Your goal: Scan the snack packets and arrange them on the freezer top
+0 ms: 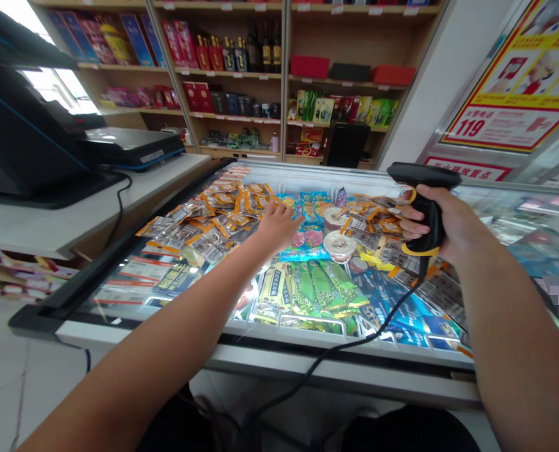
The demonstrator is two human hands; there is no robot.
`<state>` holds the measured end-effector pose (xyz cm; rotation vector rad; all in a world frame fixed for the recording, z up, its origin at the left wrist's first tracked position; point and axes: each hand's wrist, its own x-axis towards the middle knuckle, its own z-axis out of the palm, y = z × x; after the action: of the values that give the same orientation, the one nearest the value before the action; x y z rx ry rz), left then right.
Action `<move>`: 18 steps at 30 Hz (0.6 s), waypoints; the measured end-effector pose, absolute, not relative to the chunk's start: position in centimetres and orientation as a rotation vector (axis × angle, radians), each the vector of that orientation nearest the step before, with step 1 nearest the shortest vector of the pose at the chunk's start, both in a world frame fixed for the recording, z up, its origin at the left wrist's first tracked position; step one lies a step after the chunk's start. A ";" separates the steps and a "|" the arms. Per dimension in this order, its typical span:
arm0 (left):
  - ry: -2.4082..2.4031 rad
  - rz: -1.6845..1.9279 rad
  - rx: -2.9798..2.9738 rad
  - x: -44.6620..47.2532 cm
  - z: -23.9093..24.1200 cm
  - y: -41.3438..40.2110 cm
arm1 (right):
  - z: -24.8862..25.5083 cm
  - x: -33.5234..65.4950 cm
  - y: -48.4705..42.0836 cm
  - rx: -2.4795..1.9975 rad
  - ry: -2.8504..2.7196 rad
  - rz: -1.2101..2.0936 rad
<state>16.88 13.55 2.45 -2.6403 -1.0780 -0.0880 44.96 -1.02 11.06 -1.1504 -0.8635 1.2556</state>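
Note:
My right hand (453,220) is wrapped round the grip of a black barcode scanner (425,172) with yellow trim, held above the freezer's glass top. My left hand (279,223) reaches out over the glass with its fingers apart and nothing seen in them. It is at the right edge of a pile of small orange-edged snack packets (213,213); whether the fingertips touch one I cannot tell. A second heap of such packets (378,216) lies under and beside the scanner, partly hidden by my right hand.
Through the freezer's glass show green ice-cream packs (324,285), blue packs (314,210) and round tubs (340,245). The scanner's black cable (350,344) trails over the front rim (270,361). A counter (157,182) with a scale (129,145) stands left; stocked shelves (232,72) rise behind.

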 end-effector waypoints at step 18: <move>-1.457 0.431 -2.516 12.8 8.2 12.0 | 11.7 44.9 -1.7 -1.129 -0.894 1.161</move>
<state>12.76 11.97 8.24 -2.5155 -1.4575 0.4306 44.95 -1.69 11.65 -1.1287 -0.8942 1.1612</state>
